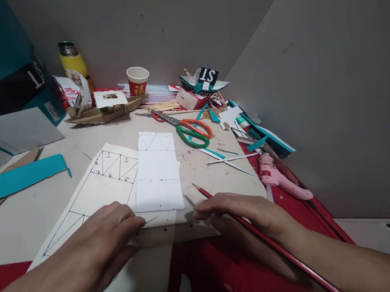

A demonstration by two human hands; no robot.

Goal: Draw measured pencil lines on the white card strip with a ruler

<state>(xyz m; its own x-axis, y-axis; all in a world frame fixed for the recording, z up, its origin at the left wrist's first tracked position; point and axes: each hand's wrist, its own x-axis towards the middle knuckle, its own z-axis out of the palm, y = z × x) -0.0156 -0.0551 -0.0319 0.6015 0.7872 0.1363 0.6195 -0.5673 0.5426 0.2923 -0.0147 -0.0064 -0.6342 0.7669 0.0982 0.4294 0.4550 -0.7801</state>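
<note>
My right hand (pixel 243 214) holds a red and black pencil (pixel 271 242) between thumb and fingers, its tip pointing up and left, close to the white paper strip (pixel 158 166). That strip has triangles drawn at its far end and faint crosswise lines lower down. My left hand (pixel 110 232) rests at the strip's near left corner with its fingers curled; whatever they may grip is hidden. Partly under this hand lies a larger sheet with a drawn pattern (pixel 113 187) of triangles and small written marks. Scissors (pixel 194 132) with orange and green handles lie beyond the strip.
A pink glue gun (pixel 280 178) lies at the right edge near paper scraps (pixel 231 116). Behind stand a cardboard boat (pixel 102 114), a paper cup (pixel 138 81), a yellow bottle (pixel 73 63) and a teal boat model (pixel 204 81). A teal strip (pixel 28 175) lies left.
</note>
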